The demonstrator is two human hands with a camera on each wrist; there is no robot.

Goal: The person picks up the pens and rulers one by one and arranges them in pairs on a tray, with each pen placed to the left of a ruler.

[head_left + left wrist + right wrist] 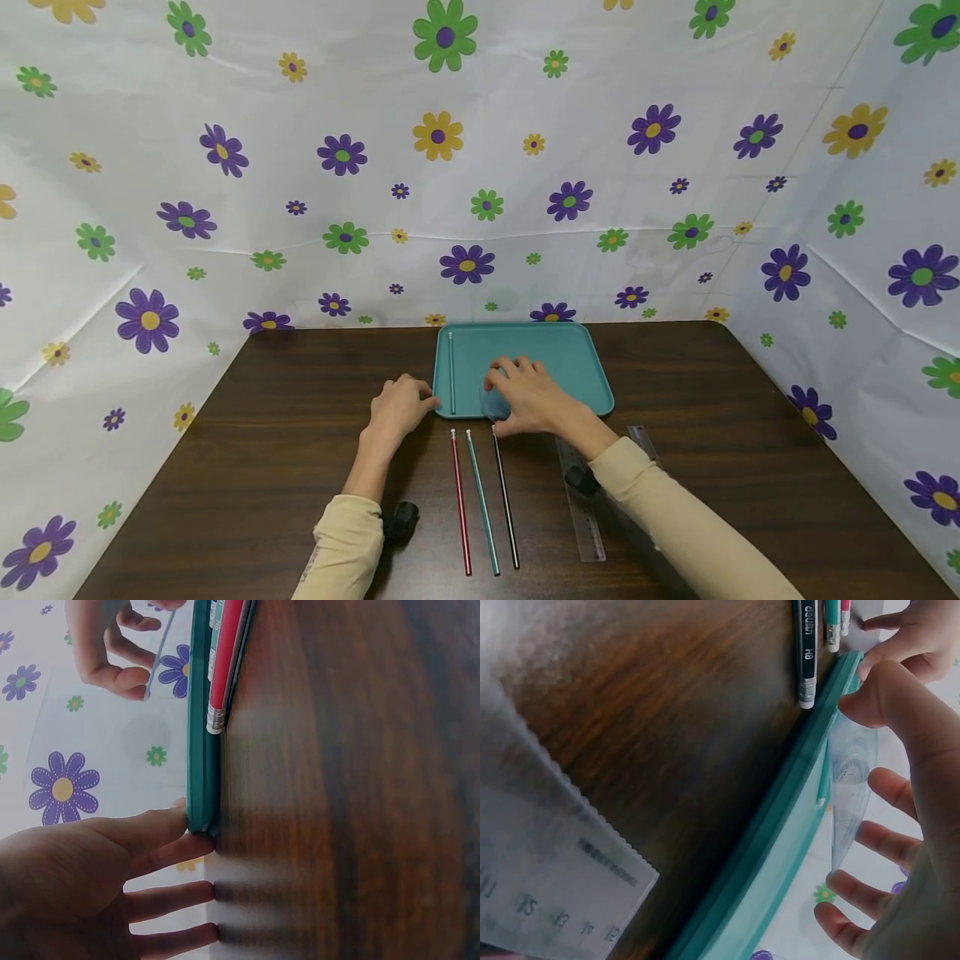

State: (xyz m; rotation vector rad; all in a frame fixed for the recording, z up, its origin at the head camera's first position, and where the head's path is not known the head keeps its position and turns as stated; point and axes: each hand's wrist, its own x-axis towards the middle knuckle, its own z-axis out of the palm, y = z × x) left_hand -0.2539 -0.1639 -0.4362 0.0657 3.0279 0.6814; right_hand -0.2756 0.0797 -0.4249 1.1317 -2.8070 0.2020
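Note:
My right hand (531,398) grips a clear protractor (853,772) by its edges, above the front part of the teal tray (543,358). In the head view the fingers hide much of the protractor (495,405). At the tray's front left corner, my left hand (397,408) pinches the rim, as the left wrist view shows: thumb on one side of the tray (198,757), index finger on the other. A teal pencil (452,375) lies inside along the tray's left side.
In front of the tray lie a red pencil (461,504), a second teal pencil (483,504) and a black pencil (506,504). A clear ruler (583,521) lies to their right; another clear strip (641,439) shows beyond the right forearm. A flowered sheet (480,208) hangs behind the table.

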